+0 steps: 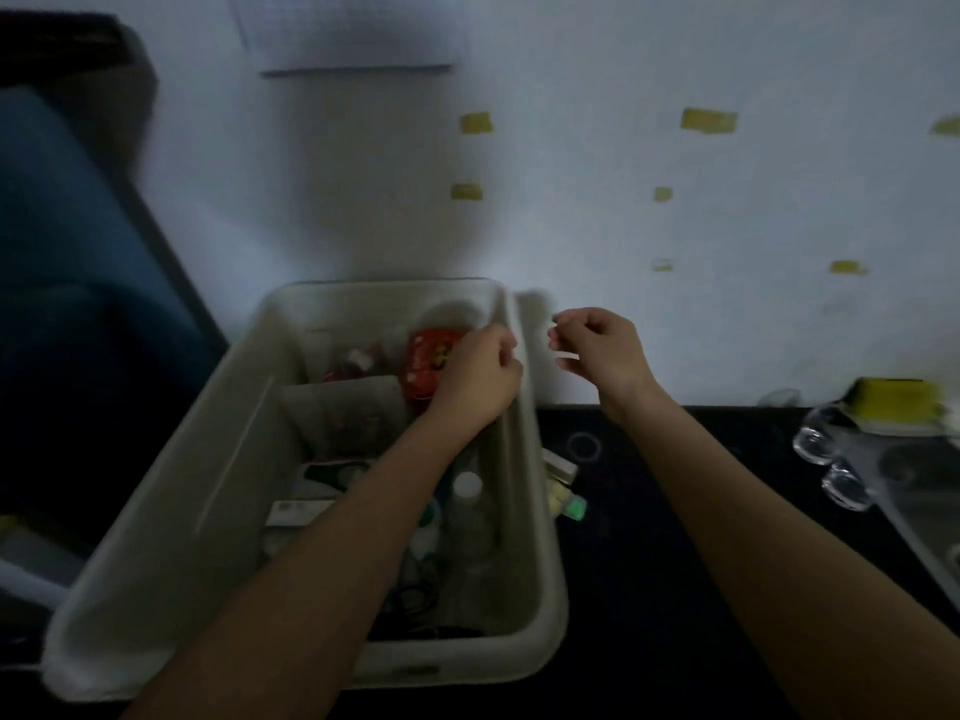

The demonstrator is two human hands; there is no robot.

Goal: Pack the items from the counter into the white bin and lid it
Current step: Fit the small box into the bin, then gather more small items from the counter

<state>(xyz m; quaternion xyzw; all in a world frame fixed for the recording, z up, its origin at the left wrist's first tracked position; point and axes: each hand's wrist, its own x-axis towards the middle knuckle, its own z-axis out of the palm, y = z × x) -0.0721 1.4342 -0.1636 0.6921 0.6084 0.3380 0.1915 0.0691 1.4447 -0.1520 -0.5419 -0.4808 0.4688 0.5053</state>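
Observation:
The white bin (540, 511) stands on the dark counter (649, 537), with no lid on it. Inside lie a red packet (428, 363), a grey pouch (343, 407), a clear bottle with a white cap (467, 488), a labelled box (296, 511) and other dim items. My left hand (478, 379) hovers over the bin's far right corner with curled fingers; what it holds is too blurred to tell. My right hand (602, 356) is just past the bin's right rim and pinches a small white thing (566, 356). A small box (560, 467) and a green-capped item (574, 509) lie on the counter beside the bin.
A white panel (535, 306) leans on the wall behind the bin's far right corner. At the right are clear glasses (815, 439), a yellow sponge (893, 400) and a sink (930, 511). A blue seat (62, 241) stands at the left.

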